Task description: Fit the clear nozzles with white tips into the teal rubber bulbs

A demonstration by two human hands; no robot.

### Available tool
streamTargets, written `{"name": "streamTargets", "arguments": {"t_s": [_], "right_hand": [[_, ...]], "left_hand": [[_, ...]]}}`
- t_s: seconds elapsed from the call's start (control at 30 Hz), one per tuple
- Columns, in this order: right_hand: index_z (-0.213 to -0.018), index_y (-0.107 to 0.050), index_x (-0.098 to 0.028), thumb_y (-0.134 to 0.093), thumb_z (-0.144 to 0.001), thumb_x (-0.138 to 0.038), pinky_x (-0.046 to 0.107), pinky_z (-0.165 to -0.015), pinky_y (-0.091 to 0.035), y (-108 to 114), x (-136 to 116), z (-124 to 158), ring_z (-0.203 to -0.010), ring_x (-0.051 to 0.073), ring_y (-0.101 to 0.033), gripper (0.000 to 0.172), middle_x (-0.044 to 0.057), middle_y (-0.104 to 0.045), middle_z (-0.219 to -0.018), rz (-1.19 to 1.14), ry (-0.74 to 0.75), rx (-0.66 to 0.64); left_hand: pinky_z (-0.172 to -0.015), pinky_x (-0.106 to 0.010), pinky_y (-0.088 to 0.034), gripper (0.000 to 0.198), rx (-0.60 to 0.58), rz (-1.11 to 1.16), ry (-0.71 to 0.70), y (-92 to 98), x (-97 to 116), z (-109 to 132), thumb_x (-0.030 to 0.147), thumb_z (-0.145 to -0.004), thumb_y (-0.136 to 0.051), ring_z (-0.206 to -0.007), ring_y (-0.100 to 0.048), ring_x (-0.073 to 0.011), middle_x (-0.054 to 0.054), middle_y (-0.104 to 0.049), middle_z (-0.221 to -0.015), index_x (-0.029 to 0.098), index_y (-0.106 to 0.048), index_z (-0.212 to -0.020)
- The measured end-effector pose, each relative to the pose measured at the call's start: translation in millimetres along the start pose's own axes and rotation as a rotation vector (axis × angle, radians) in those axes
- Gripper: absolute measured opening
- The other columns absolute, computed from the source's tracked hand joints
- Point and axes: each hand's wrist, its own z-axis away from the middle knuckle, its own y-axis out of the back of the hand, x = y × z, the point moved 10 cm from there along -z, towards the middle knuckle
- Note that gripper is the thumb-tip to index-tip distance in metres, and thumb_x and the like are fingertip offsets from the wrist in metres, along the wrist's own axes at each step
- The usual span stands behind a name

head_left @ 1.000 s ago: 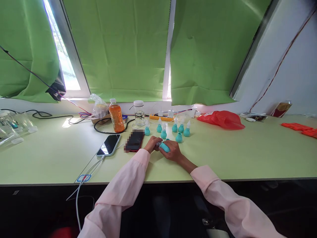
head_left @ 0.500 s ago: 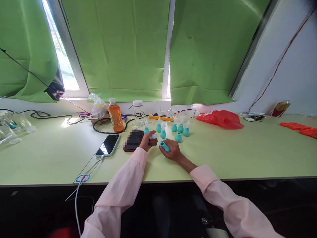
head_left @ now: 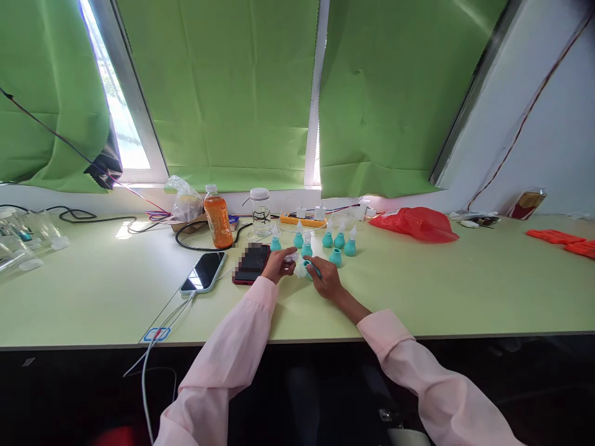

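Observation:
My left hand [head_left: 277, 266] is closed on a small clear plastic nozzle [head_left: 292, 257], partly hidden by the fingers. Just to its right, my right hand [head_left: 327, 280] grips a teal rubber bulb [head_left: 307, 265] with its open mouth turned toward the left hand. The fingers cover much of this bulb. Behind both hands stand several teal bulbs with clear pointed nozzles, like nasal aspirators, among them one aspirator [head_left: 350, 241] on the right. A teal bulb without a nozzle [head_left: 335, 257] stands beyond my right hand.
Left of my hands lie a dark phone [head_left: 251, 263] and a light-framed phone [head_left: 203, 272] on a cable. Farther back are an orange drink bottle [head_left: 217, 217], a clear jar [head_left: 260, 214] and a yellow power strip [head_left: 302, 220]. A red plastic bag [head_left: 416, 224] lies right.
My right hand has turned the teal bulb and shifted slightly, so its mouth now sits higher and more of it is hidden. The left hand keeps the clear nozzle nearly in place.

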Motion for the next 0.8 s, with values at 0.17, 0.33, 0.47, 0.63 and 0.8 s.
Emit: {"name": "streamTargets", "arguments": {"t_s": [0.17,0.33,0.47,0.63,0.8], "right_hand": [[-0.099,-0.055,-0.017,-0.029,-0.087,-0.030,0.026,-0.060,-0.042,16,17,-1,-0.067,0.015,-0.056,0.032,0.004,-0.060,-0.074,0.013,-0.093,0.116],[-0.097,-0.049,-0.016,-0.020,-0.089,-0.029,0.028,-0.065,-0.040,46,47,2,-0.073,0.015,-0.052,0.033,0.006,-0.057,-0.085,0.078,-0.288,0.358],[-0.096,-0.044,-0.016,-0.019,-0.088,-0.033,0.028,-0.064,-0.039,53,61,7,-0.073,0.016,-0.048,0.031,0.006,-0.053,-0.082,0.128,-0.402,0.451],[-0.090,-0.049,-0.017,-0.027,-0.086,-0.038,0.031,-0.069,-0.035,42,66,8,-0.079,0.019,-0.047,0.031,0.007,-0.056,-0.083,0.202,-0.450,0.409],[-0.090,-0.053,-0.017,-0.030,-0.085,-0.039,0.034,-0.071,-0.029,34,70,9,-0.084,0.022,-0.046,0.032,0.008,-0.059,-0.086,0.281,-0.478,0.345]], "left_hand": [[-0.048,-0.023,-0.037,0.029,0.206,-0.346,-0.184,16.9,16,3,0.044,-0.064,-0.057,-0.050,-0.048,-0.0115,0.000,-0.049,-0.052,0.015,-0.050,-0.061],[-0.073,-0.031,-0.039,0.016,0.298,-0.718,-0.365,11.6,28,10,0.024,-0.063,-0.063,-0.084,-0.050,-0.0199,-0.003,-0.054,-0.075,0.019,-0.060,-0.078],[-0.077,-0.032,-0.040,0.026,0.254,-0.933,-0.427,-0.6,25,9,0.013,-0.067,-0.059,-0.095,-0.046,-0.0226,-0.006,-0.056,-0.087,0.020,-0.060,-0.092],[-0.081,-0.035,-0.038,0.037,0.183,-1.099,-0.482,-13.5,18,6,0.008,-0.070,-0.054,-0.101,-0.042,-0.0234,-0.007,-0.060,-0.096,0.020,-0.056,-0.104],[-0.083,-0.039,-0.037,0.035,0.156,-1.174,-0.525,-22.2,9,5,0.006,-0.075,-0.043,-0.108,-0.038,-0.0252,-0.006,-0.060,-0.105,0.021,-0.056,-0.105]]}}
